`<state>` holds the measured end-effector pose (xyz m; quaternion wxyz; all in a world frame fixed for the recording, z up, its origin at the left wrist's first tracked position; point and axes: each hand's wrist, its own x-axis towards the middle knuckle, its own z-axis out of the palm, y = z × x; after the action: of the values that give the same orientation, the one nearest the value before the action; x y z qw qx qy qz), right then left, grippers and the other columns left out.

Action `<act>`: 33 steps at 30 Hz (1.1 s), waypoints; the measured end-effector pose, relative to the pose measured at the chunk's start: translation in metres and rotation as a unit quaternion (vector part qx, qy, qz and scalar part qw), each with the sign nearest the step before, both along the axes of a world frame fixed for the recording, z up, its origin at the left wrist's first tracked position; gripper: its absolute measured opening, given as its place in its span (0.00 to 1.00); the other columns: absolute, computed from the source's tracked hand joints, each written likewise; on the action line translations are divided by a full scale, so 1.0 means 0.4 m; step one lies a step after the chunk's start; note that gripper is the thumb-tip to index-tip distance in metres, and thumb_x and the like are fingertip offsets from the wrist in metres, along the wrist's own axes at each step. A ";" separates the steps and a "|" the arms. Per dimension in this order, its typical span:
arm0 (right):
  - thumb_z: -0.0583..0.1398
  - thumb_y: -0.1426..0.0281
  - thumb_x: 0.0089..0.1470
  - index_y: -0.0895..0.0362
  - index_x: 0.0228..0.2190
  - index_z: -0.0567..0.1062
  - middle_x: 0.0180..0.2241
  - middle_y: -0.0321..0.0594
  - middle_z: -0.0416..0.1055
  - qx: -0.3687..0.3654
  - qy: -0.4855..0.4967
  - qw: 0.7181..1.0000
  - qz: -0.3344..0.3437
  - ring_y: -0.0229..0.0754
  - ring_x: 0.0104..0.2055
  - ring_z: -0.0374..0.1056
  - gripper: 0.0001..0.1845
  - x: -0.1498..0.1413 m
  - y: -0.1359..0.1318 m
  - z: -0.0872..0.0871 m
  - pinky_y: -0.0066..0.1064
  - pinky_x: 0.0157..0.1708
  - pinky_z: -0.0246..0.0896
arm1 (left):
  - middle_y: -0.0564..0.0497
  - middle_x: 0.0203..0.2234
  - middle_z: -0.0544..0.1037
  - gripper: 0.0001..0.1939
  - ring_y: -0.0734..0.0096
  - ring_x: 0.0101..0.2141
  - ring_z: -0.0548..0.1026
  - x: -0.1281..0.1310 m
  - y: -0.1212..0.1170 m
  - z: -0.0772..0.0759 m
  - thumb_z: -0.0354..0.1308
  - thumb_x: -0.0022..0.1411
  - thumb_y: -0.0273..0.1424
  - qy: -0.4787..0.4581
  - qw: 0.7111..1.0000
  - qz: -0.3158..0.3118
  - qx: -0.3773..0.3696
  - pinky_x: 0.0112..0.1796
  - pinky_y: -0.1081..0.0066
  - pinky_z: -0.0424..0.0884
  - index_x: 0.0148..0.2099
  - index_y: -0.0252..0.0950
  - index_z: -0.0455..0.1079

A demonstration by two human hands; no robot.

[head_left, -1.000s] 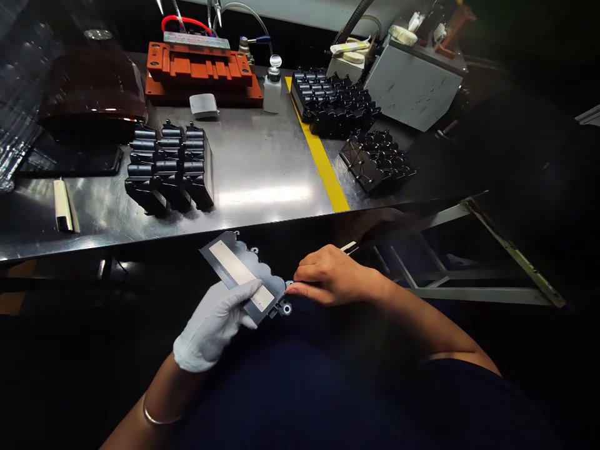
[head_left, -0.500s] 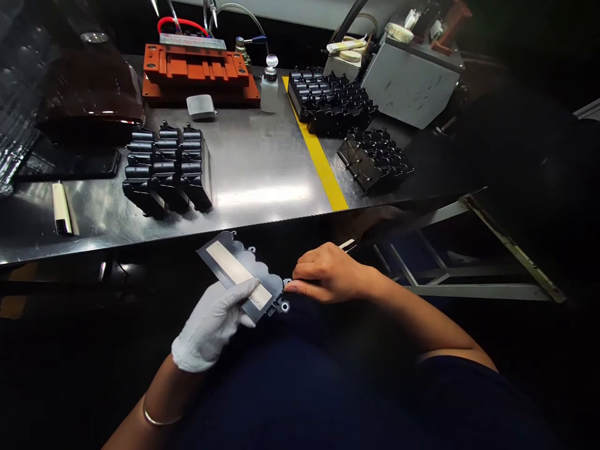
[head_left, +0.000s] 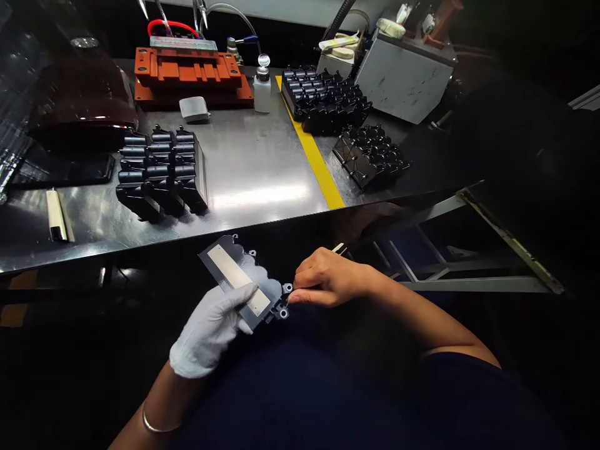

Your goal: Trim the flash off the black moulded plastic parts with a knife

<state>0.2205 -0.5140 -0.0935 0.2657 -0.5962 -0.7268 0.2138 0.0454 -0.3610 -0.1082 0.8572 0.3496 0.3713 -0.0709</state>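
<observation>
Below the table's front edge, over my lap, my left hand (head_left: pixel 209 331) in a white glove grips a flat dark plastic part (head_left: pixel 244 278) with a pale strip along its face. My bare right hand (head_left: pixel 328 278) is closed round a thin tool (head_left: pixel 339 249); its pale end sticks out behind the fingers. The fingertips press at the part's right end, by its small round lugs. The tool's working tip is hidden by my fingers.
On the steel table (head_left: pixel 262 169) a block of black parts (head_left: pixel 162 172) stands at the left. Two more piles of black parts (head_left: pixel 325 100) (head_left: pixel 370 156) lie right of a yellow stripe (head_left: pixel 312 153). Behind are an orange fixture (head_left: pixel 190 72), a small bottle (head_left: pixel 262 87) and a grey box (head_left: pixel 405 75).
Both hands stay on the part with only slight shifts; the view has drifted a little, so the table things sit slightly further left.
</observation>
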 end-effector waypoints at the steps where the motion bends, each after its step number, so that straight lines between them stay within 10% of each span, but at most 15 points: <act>1: 0.54 0.63 0.63 0.59 0.21 0.72 0.19 0.35 0.67 -0.004 0.011 1.000 0.004 0.32 0.21 0.60 0.22 -0.001 -0.004 0.003 0.25 0.24 0.50 | 0.44 0.35 0.81 0.13 0.67 0.31 0.79 0.000 -0.002 -0.002 0.62 0.58 0.26 -0.002 1.000 -0.002 -0.008 0.30 0.74 0.76 0.47 0.31 0.74; 8: 0.60 0.61 0.59 0.59 0.20 0.74 0.18 0.34 0.69 -0.065 0.026 0.996 0.047 0.31 0.20 0.63 0.20 -0.015 -0.048 0.013 0.24 0.21 0.51 | 0.46 0.30 0.81 0.08 0.70 0.29 0.80 0.014 0.031 0.002 0.54 0.63 0.21 0.040 0.992 0.093 -0.076 0.31 0.75 0.78 0.37 0.30 0.75; 12: 0.61 0.55 0.56 0.61 0.34 0.77 0.30 0.42 0.76 0.083 0.006 0.993 -0.082 0.32 0.27 0.71 0.20 -0.017 -0.044 0.004 0.21 0.24 0.61 | 0.49 0.23 0.79 0.09 0.71 0.23 0.79 0.017 0.035 0.010 0.52 0.63 0.20 0.044 0.991 0.067 -0.104 0.25 0.75 0.77 0.36 0.29 0.74; 16: 0.61 0.58 0.56 0.56 0.48 0.73 0.47 0.46 0.74 0.182 -0.066 0.980 -0.037 0.36 0.41 0.75 0.22 -0.027 -0.005 -0.012 0.21 0.33 0.68 | 0.48 0.22 0.78 0.12 0.71 0.24 0.79 0.009 0.025 0.023 0.49 0.67 0.26 0.057 0.985 0.008 -0.163 0.27 0.75 0.77 0.35 0.30 0.74; 20: 0.66 0.57 0.50 0.60 0.49 0.72 0.41 0.48 0.78 0.253 0.027 0.960 -0.120 0.40 0.42 0.75 0.29 -0.045 0.040 -0.034 0.26 0.40 0.71 | 0.49 0.28 0.80 0.14 0.70 0.27 0.78 -0.023 0.030 0.034 0.64 0.56 0.39 -0.006 0.998 -0.027 0.056 0.25 0.78 0.73 0.41 0.35 0.76; 24: 0.66 0.55 0.49 0.61 0.45 0.74 0.37 0.48 0.78 0.229 0.130 0.934 -0.241 0.42 0.36 0.74 0.27 -0.078 0.073 -0.061 0.31 0.38 0.71 | 0.50 0.37 0.79 0.14 0.66 0.40 0.75 -0.031 0.035 0.015 0.69 0.50 0.39 -0.067 0.919 0.044 0.386 0.41 0.75 0.71 0.38 0.39 0.78; 33: 0.49 0.65 0.66 0.60 0.35 0.72 0.32 0.40 0.71 0.060 0.207 0.936 -0.278 0.32 0.25 0.65 0.16 -0.079 0.061 -0.069 0.25 0.26 0.64 | 0.54 0.24 0.76 0.19 0.70 0.26 0.72 -0.008 0.058 -0.011 0.64 0.51 0.49 -0.047 0.952 -0.029 0.302 0.29 0.75 0.69 0.30 0.37 0.75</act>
<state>0.1889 -0.4896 -0.1210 0.4941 -0.6999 -0.4727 0.2063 0.0421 -0.3377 -0.1126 0.7254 0.6058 0.3246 0.0364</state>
